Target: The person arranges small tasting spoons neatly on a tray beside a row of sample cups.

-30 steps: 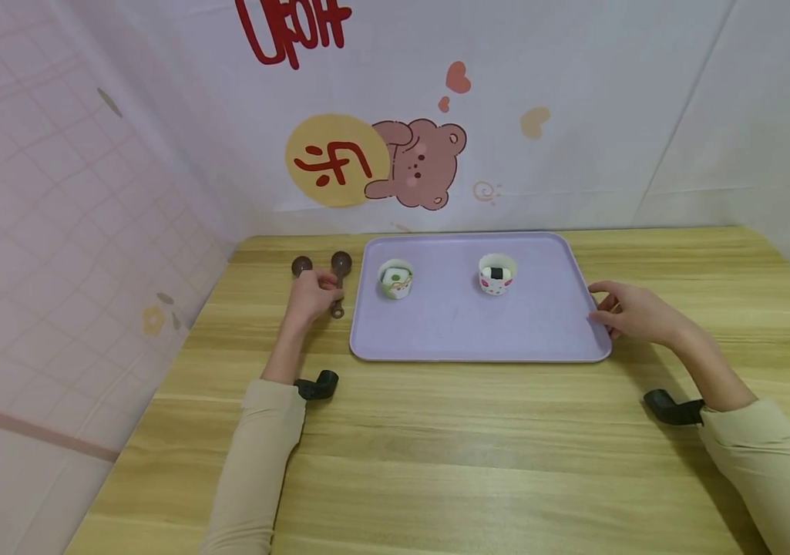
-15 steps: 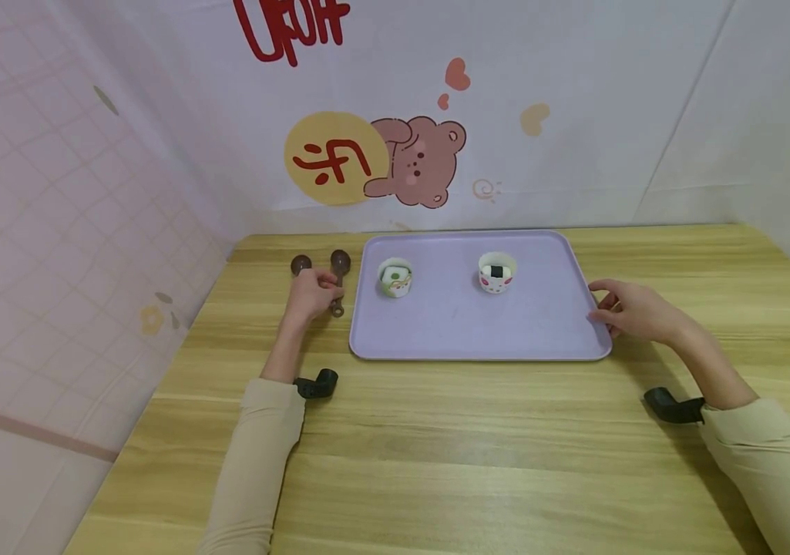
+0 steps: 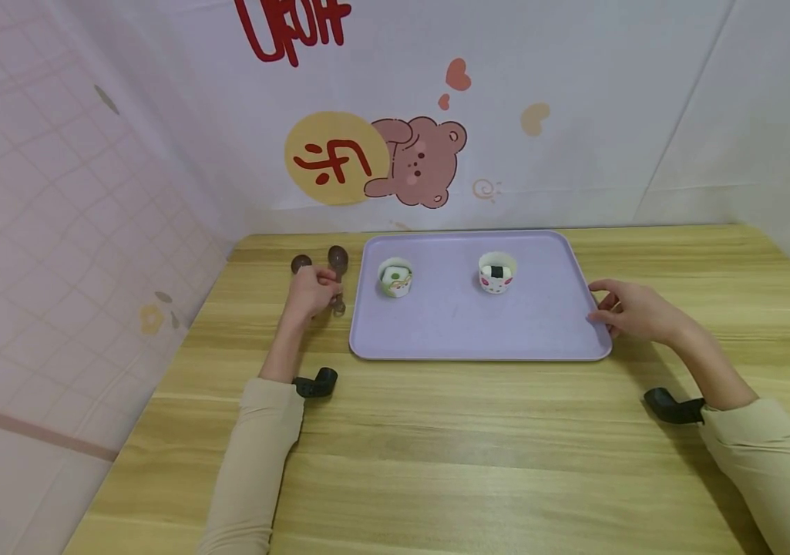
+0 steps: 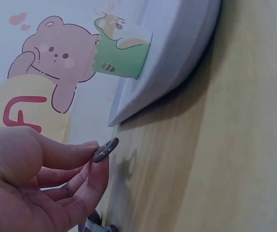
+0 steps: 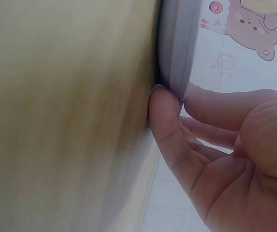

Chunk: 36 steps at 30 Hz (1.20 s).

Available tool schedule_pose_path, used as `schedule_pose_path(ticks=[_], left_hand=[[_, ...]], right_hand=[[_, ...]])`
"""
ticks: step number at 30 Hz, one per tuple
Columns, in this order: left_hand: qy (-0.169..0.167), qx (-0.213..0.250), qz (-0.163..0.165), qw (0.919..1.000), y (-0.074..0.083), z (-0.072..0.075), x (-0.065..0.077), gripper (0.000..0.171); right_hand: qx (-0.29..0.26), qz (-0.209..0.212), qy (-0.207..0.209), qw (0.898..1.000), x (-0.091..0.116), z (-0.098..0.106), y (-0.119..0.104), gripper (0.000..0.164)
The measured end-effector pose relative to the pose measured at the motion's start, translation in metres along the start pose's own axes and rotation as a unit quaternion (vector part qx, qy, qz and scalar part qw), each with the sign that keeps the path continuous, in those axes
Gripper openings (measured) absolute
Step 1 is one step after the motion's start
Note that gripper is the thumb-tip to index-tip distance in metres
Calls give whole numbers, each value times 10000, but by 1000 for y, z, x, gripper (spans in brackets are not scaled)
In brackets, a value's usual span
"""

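1. Watching remotely through the head camera, I have the left hand [image 3: 311,291] left of the tray, its thumb and fingers pinching the handle of a dark brown, glossy spoon [image 3: 337,260] with a rounded bowl and a small ring at the handle's end.
2. That spoon is my main item: it points away from the person, apart from the tray's left edge. On the left wrist view I see the ring end clear of the tabletop [image 3: 478,439], its shadow falling separately on the pale wood grain.
3. Just left of it I make out a second dark brown spoon [image 3: 300,264]; only its round bowl shows, the rest hidden by the hand.
4. Over on the right, I see the right hand [image 3: 633,311] grasping the rim of a lavender rectangular tray with rounded corners [image 3: 481,320], near its near right corner, thumb and fingers closed on the edge.
5. On the tray I count two small cups: a white-and-green printed cup [image 3: 397,289] at the left, holding a white piece with a green spot [image 3: 395,275], and a white cup with pink patches [image 3: 496,286] near the middle, holding a white piece with a black band [image 3: 496,272].
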State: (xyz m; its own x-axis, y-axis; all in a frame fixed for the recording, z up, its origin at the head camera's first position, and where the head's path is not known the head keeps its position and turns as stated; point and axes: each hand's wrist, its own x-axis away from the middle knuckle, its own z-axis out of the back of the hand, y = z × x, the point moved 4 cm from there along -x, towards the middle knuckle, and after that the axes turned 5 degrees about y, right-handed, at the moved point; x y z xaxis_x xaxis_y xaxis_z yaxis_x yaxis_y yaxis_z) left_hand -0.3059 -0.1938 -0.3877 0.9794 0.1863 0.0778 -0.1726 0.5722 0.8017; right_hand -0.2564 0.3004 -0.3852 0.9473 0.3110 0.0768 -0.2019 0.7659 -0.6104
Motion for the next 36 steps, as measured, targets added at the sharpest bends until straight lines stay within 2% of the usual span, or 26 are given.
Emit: schedule_pose_path(ticks=[17, 24, 36], left_hand=[[-73, 365, 16, 9993, 16, 3, 8, 28], [-74, 509, -237, 9984, 25, 4, 11, 27], [-140, 762, -471, 9959, 38, 4, 16, 26]], right_hand=[[1, 27, 7, 10000, 0, -1, -1, 53], [-32, 77, 16, 10000, 0, -1, 0, 54], [-182, -5, -45, 9998, -1, -1, 3, 56]])
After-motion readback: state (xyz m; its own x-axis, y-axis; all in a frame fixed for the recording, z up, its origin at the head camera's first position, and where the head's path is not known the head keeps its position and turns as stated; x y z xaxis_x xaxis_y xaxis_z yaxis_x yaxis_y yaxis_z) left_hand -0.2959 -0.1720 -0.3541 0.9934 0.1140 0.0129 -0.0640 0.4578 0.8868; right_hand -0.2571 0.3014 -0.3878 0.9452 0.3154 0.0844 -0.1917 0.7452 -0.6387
